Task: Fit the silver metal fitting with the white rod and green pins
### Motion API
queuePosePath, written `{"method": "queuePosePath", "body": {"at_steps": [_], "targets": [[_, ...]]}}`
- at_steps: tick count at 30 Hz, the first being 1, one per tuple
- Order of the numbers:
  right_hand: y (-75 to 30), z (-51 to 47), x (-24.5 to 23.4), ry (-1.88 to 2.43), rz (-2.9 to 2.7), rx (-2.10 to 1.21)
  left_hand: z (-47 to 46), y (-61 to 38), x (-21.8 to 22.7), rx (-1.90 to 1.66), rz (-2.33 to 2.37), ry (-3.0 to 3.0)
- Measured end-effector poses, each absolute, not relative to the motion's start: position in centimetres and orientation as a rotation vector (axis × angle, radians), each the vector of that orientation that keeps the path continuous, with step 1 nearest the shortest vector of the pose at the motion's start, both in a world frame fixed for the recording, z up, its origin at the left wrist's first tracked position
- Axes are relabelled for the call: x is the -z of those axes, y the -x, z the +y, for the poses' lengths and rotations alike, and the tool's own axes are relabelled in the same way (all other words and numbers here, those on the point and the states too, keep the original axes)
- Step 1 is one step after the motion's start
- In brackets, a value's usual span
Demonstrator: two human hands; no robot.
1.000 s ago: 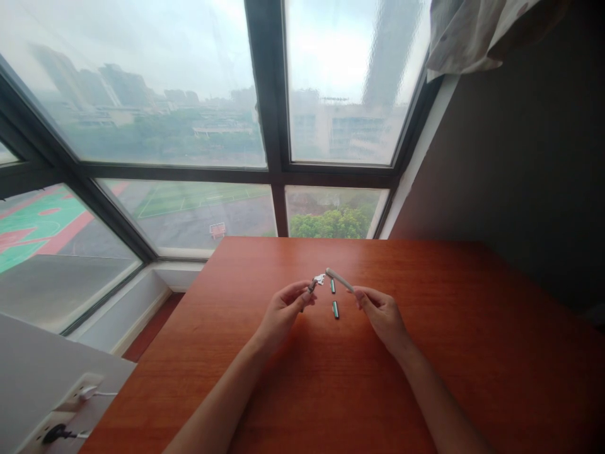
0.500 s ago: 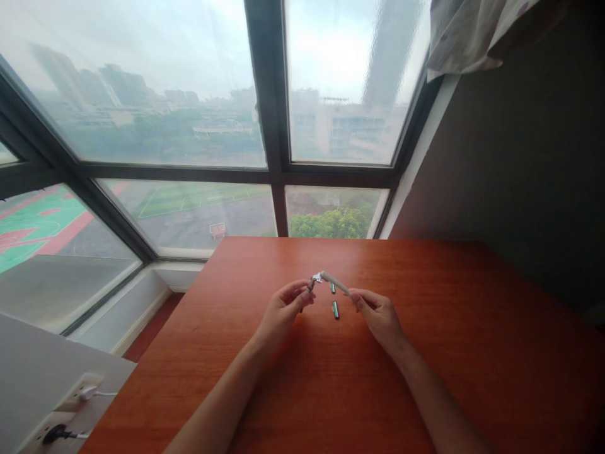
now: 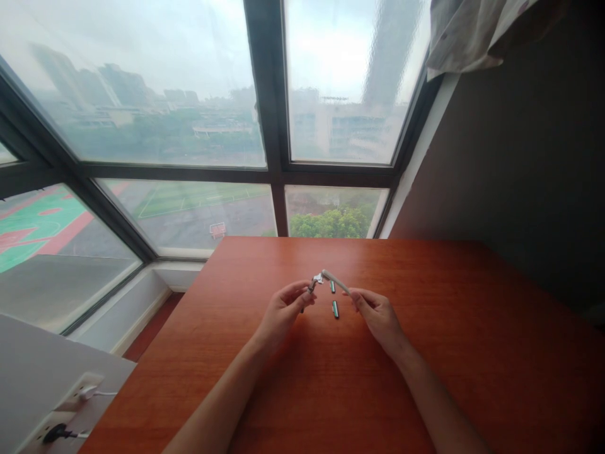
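My left hand is closed round the handle of a metal razor, its silvery head end pointing up and to the right, with no cartridge visible on it. Between the thumb and fingers of my right hand is a slim pale toothbrush, slanting up to the left. Its far end is right beside the razor's head; whether they touch I cannot tell. Below, on the wooden table, lie two green and black razor cartridges: a nearer one and a farther one, partly covered by the toothbrush.
The reddish-brown table reaches to a large window with dark frames. A dark wall rises on the right, with a curtain above. Plugs with cords sit in a wall socket at lower left.
The toothbrush's far end has shifted slightly to the right, away from the razor's head. Both hands keep their holds, and the cartridges lie where they were.
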State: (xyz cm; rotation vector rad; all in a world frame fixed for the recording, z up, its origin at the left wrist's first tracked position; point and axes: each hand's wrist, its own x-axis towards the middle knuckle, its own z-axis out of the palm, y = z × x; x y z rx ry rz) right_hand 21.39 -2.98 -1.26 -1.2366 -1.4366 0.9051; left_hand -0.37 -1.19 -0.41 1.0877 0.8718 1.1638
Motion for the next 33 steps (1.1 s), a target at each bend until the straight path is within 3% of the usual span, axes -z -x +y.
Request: {"method": "queuePosePath", "body": {"at_steps": [10,24,33], "targets": [[-20.62,-3.35,1.0,1.131,-1.29,-1.138,-1.18,0.22,0.08,-1.244,0.896,-1.09],[-21.38,-3.06,0.89,1.165,-1.32,-1.199,-0.67,0.77,0.19,-1.336,0.984,-1.199],[-21.21,-3.09,1.29,1.134,-1.304,-1.245,-0.69,1.08,0.08,-1.261,0.983,-1.564]]}}
